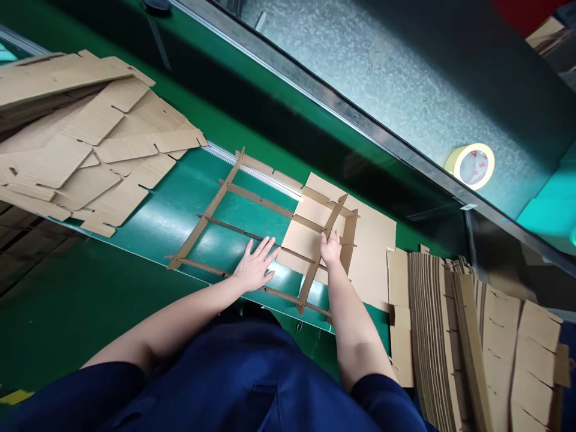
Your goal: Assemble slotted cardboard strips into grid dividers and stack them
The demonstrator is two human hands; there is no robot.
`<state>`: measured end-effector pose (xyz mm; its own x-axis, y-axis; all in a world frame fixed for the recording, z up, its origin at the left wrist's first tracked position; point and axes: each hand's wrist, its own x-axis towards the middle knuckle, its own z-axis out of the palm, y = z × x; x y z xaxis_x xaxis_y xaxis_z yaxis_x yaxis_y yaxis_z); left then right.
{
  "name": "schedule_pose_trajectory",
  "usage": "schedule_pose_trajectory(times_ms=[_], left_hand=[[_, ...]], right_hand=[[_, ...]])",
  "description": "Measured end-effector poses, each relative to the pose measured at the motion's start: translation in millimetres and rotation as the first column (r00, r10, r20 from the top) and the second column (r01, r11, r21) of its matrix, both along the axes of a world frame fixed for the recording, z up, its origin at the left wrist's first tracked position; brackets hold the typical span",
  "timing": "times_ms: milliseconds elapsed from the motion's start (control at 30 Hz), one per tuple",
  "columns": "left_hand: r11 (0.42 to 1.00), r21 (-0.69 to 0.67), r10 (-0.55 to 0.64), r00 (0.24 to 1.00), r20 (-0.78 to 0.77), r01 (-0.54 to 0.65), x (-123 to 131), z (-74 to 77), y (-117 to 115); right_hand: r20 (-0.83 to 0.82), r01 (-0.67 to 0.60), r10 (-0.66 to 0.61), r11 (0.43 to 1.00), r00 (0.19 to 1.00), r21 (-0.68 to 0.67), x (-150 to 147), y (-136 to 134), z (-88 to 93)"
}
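A cardboard divider grid (202, 231) of slotted strips lies on the green tabletop. Its long strips run left to right, with cross strips at the left end and towards the right. My left hand (254, 264) is spread flat over the near long strips, fingers apart and holding nothing. On the right, my right hand (332, 247) is closed around a cardboard strip (310, 279), one of the cross strips, with the thumb on one side and the fingers on the other. Beneath the grid's right part lies a flat cardboard sheet (371, 258).
Loose slotted cardboard strips (108, 144) are heaped at the left. More strips stand in a stacked row (432, 336) at the right. A roll of yellow tape (486, 174) sits on the grey speckled surface (360, 66) beyond the metal rail.
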<state>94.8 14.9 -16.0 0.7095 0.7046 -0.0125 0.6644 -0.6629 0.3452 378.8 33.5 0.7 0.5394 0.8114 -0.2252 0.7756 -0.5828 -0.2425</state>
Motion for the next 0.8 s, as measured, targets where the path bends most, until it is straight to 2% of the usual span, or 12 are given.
schedule_pose_trajectory(times_ms=[167,400,567,700,800], left_hand=[[1.0,-0.009,-0.005,1.0,0.004,0.005,-0.5,-1.2,0.8],[1.0,-0.005,-0.007,1.0,0.012,0.007,-0.6,-4.3,1.3],[0.999,-0.031,-0.008,1.0,0.01,0.008,-0.7,-0.7,1.1],[0.999,-0.031,-0.006,1.0,0.008,0.006,-0.1,1.7,1.4],[1.0,-0.029,0.004,1.0,0.001,-0.003,0.4,2.1,1.3]], right_hand=[[0.012,-0.036,0.036,0.999,0.999,-0.03,-6.1,-1.4,-2.4],[0.109,0.011,-0.003,0.998,0.994,-0.069,-10.1,5.7,2.7],[0.097,-0.03,0.024,0.998,0.995,0.06,2.8,33.7,9.0],[0.062,-0.03,0.026,0.998,0.998,0.052,2.9,58.4,6.8],[0.056,-0.063,0.061,0.997,0.997,0.033,0.4,60.0,-0.5]])
